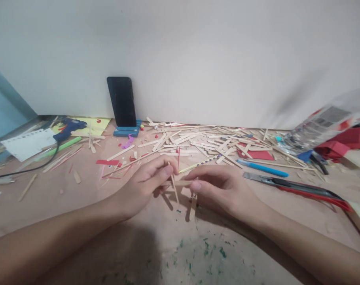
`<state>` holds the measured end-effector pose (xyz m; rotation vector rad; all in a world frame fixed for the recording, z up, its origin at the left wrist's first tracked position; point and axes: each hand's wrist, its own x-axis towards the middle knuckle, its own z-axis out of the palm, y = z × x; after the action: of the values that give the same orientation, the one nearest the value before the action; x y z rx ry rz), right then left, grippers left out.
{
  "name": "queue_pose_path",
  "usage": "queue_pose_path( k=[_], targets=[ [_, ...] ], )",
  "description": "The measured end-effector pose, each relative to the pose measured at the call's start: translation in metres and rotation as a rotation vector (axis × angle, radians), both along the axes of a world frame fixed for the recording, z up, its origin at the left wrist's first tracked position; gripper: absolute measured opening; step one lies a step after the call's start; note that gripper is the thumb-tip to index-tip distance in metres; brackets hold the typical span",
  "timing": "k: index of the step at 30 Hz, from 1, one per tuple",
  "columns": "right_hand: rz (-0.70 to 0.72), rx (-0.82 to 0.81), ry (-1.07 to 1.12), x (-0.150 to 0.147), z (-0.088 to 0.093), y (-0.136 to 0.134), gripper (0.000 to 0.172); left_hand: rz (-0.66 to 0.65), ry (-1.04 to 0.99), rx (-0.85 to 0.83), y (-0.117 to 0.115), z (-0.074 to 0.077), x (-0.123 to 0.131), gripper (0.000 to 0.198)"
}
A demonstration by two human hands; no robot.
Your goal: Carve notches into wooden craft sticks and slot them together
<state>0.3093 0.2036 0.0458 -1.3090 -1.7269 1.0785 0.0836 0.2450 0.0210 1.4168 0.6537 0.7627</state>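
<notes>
Littered tabletop (88, 190), bare near front edge; left hand (144, 183), right hand (221, 188) fingertip-tight on crossed sticks (180, 183).

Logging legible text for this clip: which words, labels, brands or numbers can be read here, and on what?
None can be read.
Clear plastic bag: grey printed label, too blurred.
White paper: no legible print.
Phone: screen dark.
Wooden sticks pinched between left hand and right hand: unmarked.
</notes>
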Motion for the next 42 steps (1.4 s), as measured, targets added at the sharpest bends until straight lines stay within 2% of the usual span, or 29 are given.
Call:
queue_pose_path(
  k=[3, 5, 8, 12, 17, 23, 27, 30, 32, 34, 36, 39, 42],
  targets=[
    [0.025, -0.035, 0.026, -0.005, 0.001, -0.002, 0.030, 0.047, 0.055, 0.070, -0.003, 0.001, 0.001, 0.031],
    [0.019, -0.013, 0.026, -0.006, 0.003, -0.003, 0.032, 0.048, 0.010, 0.014, -0.005, 0.000, 0.003, 0.031],
    [0.022, -0.021, 0.057, -0.003, 0.006, -0.003, 0.026, -0.008, -0.073, -0.109, -0.006, -0.001, 0.005, 0.030],
    [0.046, -0.133, 0.161, -0.001, 0.005, -0.004, 0.028, -0.023, -0.110, -0.184, -0.004, -0.002, 0.008, 0.030],
    [0.015, -0.271, 0.331, -0.003, 0.000, -0.005, 0.025, -0.064, -0.242, -0.355, -0.002, -0.002, 0.013, 0.028],
    [0.078, -0.339, 0.373, -0.005, 0.004, -0.005, 0.029, -0.190, -0.271, -0.421, -0.004, -0.001, 0.010, 0.024],
    [0.078, -0.364, 0.378, -0.006, 0.006, -0.005, 0.033, -0.223, -0.320, -0.434, -0.004, -0.001, 0.009, 0.020],
    [0.049, -0.356, 0.376, -0.007, 0.006, -0.004, 0.035, -0.226, -0.327, -0.437, -0.003, 0.000, 0.009, 0.020],
    [-0.022, -0.302, 0.314, -0.007, 0.008, -0.003, 0.032, -0.222, -0.314, -0.416, -0.002, 0.000, 0.010, 0.025],
    [-0.099, -0.201, 0.180, -0.007, 0.010, -0.002, 0.029, -0.201, -0.266, -0.377, -0.002, -0.001, 0.010, 0.039],
    [-0.104, -0.107, 0.058, -0.007, 0.012, -0.004, 0.031, -0.168, -0.188, -0.320, -0.003, -0.002, 0.010, 0.049],
    [-0.054, -0.094, 0.020, -0.006, 0.012, -0.005, 0.035, -0.092, -0.121, -0.237, -0.004, -0.004, 0.008, 0.035],
    [-0.076, -0.094, 0.040, 0.006, 0.010, -0.001, 0.035, -0.041, -0.166, -0.227, -0.001, -0.004, 0.004, 0.026]
  ],
)
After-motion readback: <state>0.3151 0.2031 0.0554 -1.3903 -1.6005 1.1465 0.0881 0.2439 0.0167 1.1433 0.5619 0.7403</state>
